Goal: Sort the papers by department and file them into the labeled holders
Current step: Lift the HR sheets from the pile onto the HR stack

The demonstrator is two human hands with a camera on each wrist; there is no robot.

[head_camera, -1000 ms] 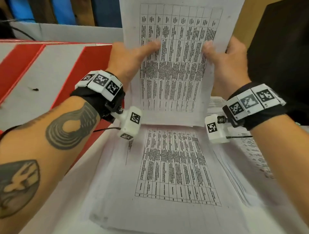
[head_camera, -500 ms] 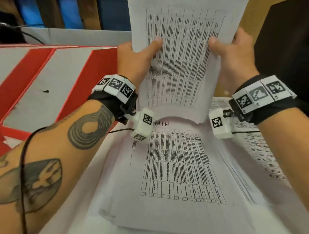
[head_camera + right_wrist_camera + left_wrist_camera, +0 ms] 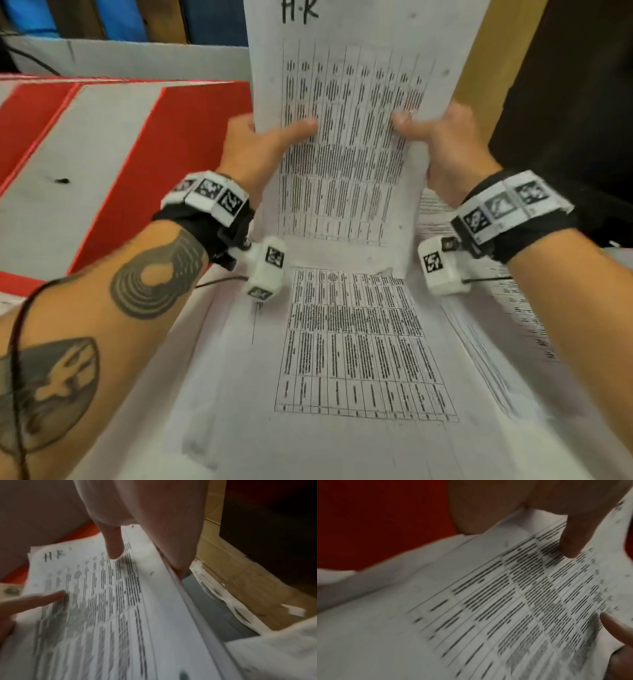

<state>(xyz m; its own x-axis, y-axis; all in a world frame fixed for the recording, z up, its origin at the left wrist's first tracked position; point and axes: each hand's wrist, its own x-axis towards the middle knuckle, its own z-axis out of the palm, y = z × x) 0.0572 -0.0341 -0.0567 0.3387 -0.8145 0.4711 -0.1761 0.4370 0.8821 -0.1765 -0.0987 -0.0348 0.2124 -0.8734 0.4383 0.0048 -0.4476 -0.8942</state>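
Note:
A white sheet (image 3: pixel 352 113) printed with a table and hand-marked "H·K" at its top is held upright in front of me. My left hand (image 3: pixel 260 150) pinches its left edge, thumb on the printed face. My right hand (image 3: pixel 442 144) pinches its right edge the same way. In the left wrist view the sheet (image 3: pixel 505 601) runs under my thumb (image 3: pixel 570 539); in the right wrist view the same sheet (image 3: pixel 96 601) shows its handwritten mark. Below it a stack of similar table sheets (image 3: pixel 359 342) lies flat.
A red-and-white striped surface (image 3: pixel 113 144) lies to the left. More printed papers (image 3: pixel 507 325) fan out at the right of the stack. A dark object (image 3: pixel 575 102) and a tan board (image 3: pixel 479 75) stand at the right. Blue items (image 3: pixel 120 17) line the back.
Both hands have lowered the sheet in view, so its handwritten top mark now shows. The sheet's bottom edge hangs closer over the stack. The grip is unchanged.

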